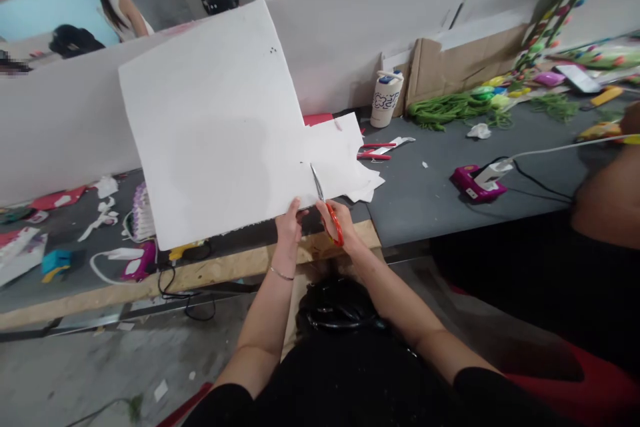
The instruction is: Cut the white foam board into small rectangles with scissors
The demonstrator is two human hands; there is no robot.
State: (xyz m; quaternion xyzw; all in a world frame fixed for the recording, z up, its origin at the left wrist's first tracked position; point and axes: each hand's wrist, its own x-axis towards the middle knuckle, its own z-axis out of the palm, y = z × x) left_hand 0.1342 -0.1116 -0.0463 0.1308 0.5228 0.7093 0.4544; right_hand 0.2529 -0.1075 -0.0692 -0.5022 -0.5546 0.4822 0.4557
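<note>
A dark grey tabletop [425,200], with a wooden strip [250,265] along its near left edge, carries a white cup [384,105], green strands [443,111], a crumpled white scrap [479,131] and a magenta socket block [470,187]; a blue-and-yellow object [57,261] lies far left.

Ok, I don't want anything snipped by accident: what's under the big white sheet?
A yellow object peeks out near the lower left corner of the white sheet, and a red item at its right edge. Whatever lies under the middle is covered.
</note>
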